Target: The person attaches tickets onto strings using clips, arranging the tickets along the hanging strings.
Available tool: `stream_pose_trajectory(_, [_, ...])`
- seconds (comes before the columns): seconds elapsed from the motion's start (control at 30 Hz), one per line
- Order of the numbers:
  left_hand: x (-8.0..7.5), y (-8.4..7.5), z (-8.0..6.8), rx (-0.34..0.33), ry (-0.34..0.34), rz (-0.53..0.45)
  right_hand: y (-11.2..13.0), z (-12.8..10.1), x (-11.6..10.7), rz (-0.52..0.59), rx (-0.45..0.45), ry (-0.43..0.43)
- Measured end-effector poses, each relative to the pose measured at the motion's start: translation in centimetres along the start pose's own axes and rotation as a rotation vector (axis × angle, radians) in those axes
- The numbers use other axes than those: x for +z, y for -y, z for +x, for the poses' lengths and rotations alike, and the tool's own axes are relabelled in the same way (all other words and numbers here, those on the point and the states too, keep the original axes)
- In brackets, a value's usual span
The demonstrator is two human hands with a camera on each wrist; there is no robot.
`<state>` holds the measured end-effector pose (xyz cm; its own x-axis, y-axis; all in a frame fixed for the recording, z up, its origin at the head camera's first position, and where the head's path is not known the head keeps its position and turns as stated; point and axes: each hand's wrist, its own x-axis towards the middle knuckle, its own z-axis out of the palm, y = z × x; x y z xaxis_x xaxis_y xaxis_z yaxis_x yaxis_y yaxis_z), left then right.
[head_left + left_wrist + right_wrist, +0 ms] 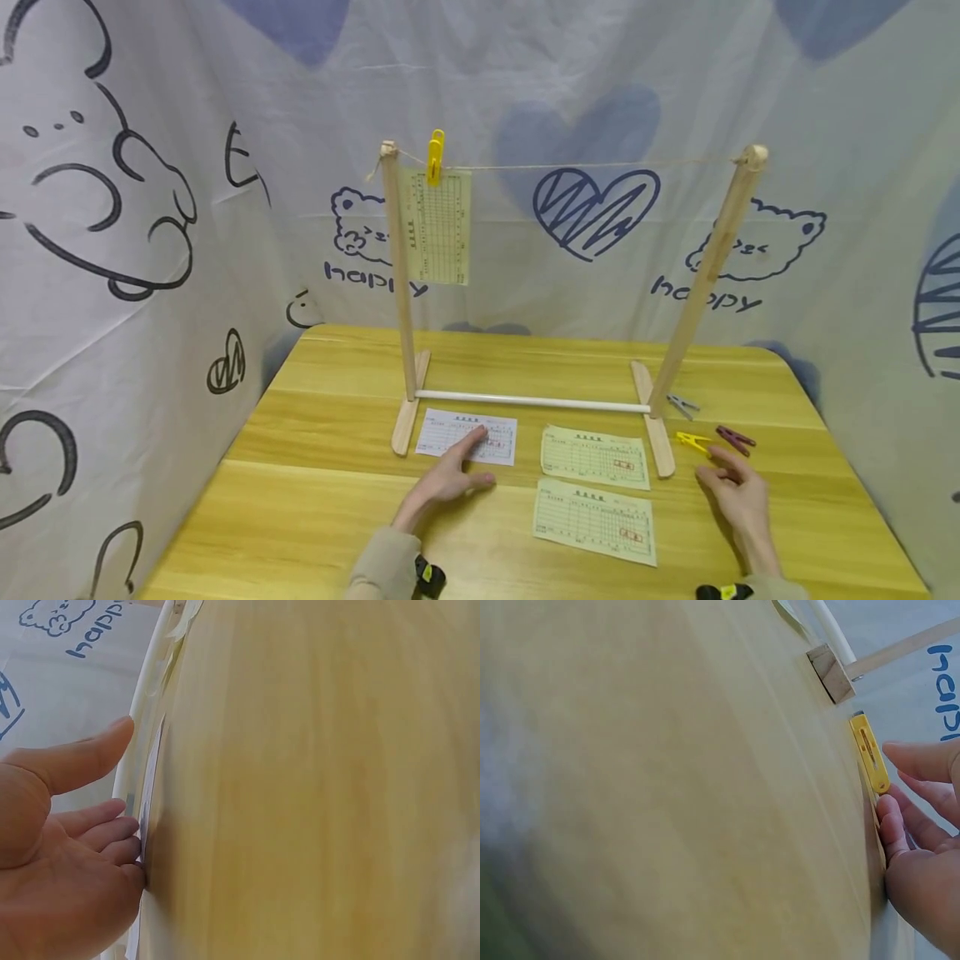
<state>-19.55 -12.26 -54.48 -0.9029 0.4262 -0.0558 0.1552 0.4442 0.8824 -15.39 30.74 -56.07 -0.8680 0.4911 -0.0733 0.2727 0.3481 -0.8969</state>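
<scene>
While the left hand (448, 479) lies flat with fingers straight and spread, we see its fingertips touching the near edge of the white slip (467, 435), which sits on the table (315, 500) just in front of the rack's left foot (408, 412). The right hand (731, 492) rests on the table with fingers relaxed and slightly bent, holding nothing; the yellow peg (692, 441) lies just beyond its fingertips, apart from them in the head view and almost touching in the right wrist view (870, 750). Beside this peg we note a dark red peg (735, 437) and, nearer the rack's right foot (652, 429), a grey peg (682, 406).

Between the hands lie two yellowish slips, one nearer the rack (596, 456) and one nearer us (596, 522). On the string (600, 165) a third yellowish slip (438, 225) hangs from a yellow clip (435, 156) close to the left post (397, 267).

Print on every slip is too small to read. Both wrist views are blurred; the left one shows the white slip only edge-on. Both sleeves are cut off at the frame bottom.

Bare table extends left of the left hand and right of the pegs to the rounded edge.
</scene>
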Motion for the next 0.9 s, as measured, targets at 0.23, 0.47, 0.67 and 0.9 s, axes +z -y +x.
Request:
stream_pose_trajectory(0.23, [0.0,-0.2,0.1,-0.018,0.003,-0.006,-0.2,0.0,0.2,0.046,-0.029,-0.033])
stream_pose_trajectory(0.47, [-0.1,-0.1,0.1,-0.037,0.003,0.001,-0.1,0.3,0.3,-0.013,-0.044,-0.074])
stream_pose_trajectory(0.67, [-0.1,0.0,-0.1,-0.032,-0.010,-0.006,-0.2,0.9,0.6,-0.178,-0.119,-0.063])
stream_pose_trajectory(0.9, [0.0,-0.1,0.1,-0.018,-0.011,0.001,-0.3,1.1,0.4,-0.206,-0.150,-0.060])
